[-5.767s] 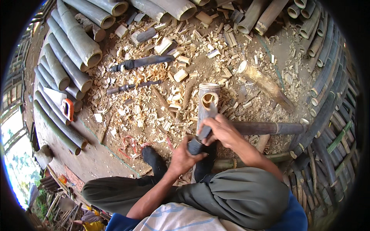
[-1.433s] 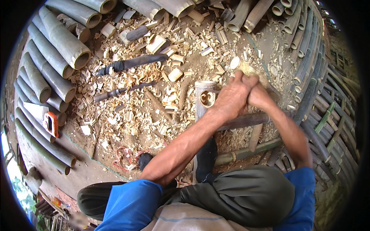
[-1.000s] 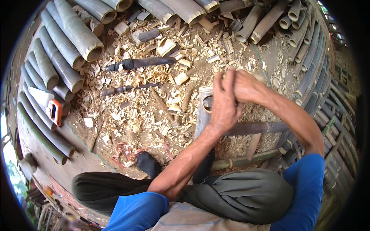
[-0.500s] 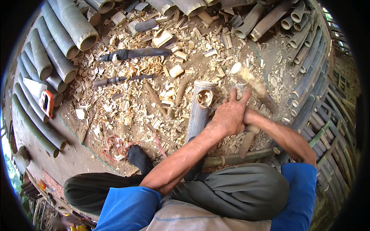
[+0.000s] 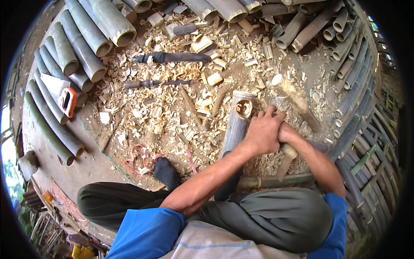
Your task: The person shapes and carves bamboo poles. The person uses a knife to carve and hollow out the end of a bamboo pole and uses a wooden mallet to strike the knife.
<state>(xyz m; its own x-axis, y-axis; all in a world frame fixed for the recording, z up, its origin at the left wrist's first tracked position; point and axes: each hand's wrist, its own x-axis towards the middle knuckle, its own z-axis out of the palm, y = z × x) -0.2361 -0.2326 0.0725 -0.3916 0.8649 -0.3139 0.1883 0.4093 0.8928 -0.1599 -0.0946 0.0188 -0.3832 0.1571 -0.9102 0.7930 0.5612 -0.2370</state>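
Beside the bamboo tube [image 5: 233, 129] my left hand [image 5: 262, 133] has its fingers bent and closed over something I cannot make out. The tube lies with its far end away from me, and a rounded opening with pale shavings [image 5: 244, 108] is cut near that end. My right hand [image 5: 286, 133] comes in from the right and meets the left one; its fingers are hidden. Just below it is a pale wooden piece [image 5: 288, 152], which I cannot tell to be held or lying. A wooden mallet-like club [image 5: 297, 98] rests beyond my hands.
A sheathed-looking dark knife [image 5: 174, 57] and a chisel-like tool [image 5: 157, 83] lie among wood shavings [image 5: 142, 112]. An orange-handled saw [image 5: 67, 101] leans on bamboo tubes [image 5: 77, 39] at the left. More bamboo [image 5: 358, 86] is stacked right; pink string [image 5: 140, 159] lies near my foot.
My left hand's fingers, spread before, are now bent and closed. The whole view has shifted, so the things appear further right and slightly lower.
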